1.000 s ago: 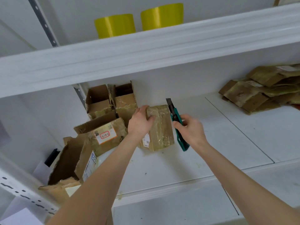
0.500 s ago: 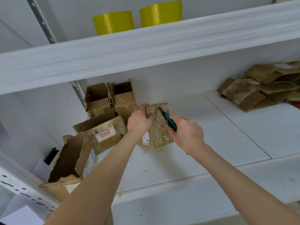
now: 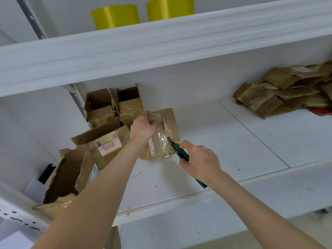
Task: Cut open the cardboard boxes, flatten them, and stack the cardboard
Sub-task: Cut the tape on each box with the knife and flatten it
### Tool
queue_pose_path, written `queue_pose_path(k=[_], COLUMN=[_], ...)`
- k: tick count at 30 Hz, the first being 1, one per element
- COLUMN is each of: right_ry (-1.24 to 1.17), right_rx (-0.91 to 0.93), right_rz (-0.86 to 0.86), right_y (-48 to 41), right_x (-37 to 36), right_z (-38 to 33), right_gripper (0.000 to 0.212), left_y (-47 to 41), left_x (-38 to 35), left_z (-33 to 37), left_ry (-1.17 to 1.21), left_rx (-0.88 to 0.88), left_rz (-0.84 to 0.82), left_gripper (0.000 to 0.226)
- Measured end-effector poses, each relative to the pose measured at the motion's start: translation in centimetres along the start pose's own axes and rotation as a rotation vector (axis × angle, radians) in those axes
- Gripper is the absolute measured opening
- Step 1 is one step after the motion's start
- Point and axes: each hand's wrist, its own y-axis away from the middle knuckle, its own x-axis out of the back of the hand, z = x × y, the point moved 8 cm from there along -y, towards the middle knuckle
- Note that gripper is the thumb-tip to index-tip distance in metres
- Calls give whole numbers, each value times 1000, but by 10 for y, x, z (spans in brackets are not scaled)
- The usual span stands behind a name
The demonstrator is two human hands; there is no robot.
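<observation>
A small taped cardboard box (image 3: 168,126) stands on the white shelf (image 3: 224,144), near its back wall. My left hand (image 3: 143,126) grips the box's upper left corner. My right hand (image 3: 199,160) holds a green-handled utility knife (image 3: 179,151), whose dark blade touches the lower right part of the box's taped face. Flattened cardboard pieces (image 3: 287,90) lie in a stack at the far right of the shelf.
Several opened boxes (image 3: 107,112) crowd the shelf's left end, one with a red-framed label (image 3: 108,146). Two yellow tape rolls (image 3: 116,16) sit on the upper shelf (image 3: 161,42), which overhangs the work area. A black object (image 3: 47,173) leans at the far left.
My right hand has drawn the knife down the box's taped face, from its top towards its lower right. My left hand has kept its grip on the box's upper corner.
</observation>
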Motion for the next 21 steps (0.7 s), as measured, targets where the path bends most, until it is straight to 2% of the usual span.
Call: queue_pose_path(k=[3, 5, 7, 9, 11, 14, 16, 19, 21], right_ry=[-60, -222, -505, -961, -1314, -1624, -1643, -1547, -1477], right_rx=[-2, -47, -169, -365, -509, -601, -596, -597, -568], right_rz=[-112, -154, -21, 72, -3, -169, -128, 96, 176], right_y=[13, 18, 15, 12, 9, 6, -4, -23, -34], right_x=[-10, -14, -10, -19, -43, -73, -73, -41, -16], right_z=[8, 20, 41, 61, 57, 29, 25, 45, 55], right_gripper=[31, 27, 23, 18, 13, 11, 12, 12, 12], left_y=[-6, -8, -8, -8, -6, 1, 6, 15, 22], left_x=[9, 10, 8, 4, 1, 2, 7, 25, 31], left_z=[-16, -17, -11, -5, -2, 4, 9, 13, 13], left_ry=[0, -17, -23, 12, 47, 63, 68, 27, -28], left_rx=[58, 56, 30, 25, 37, 27, -5, -25, -28], left_rz=[-3, 3, 3, -8, -20, -1, 52, 193, 242], left_gripper=[52, 51, 51, 53, 54, 49, 44, 40, 40])
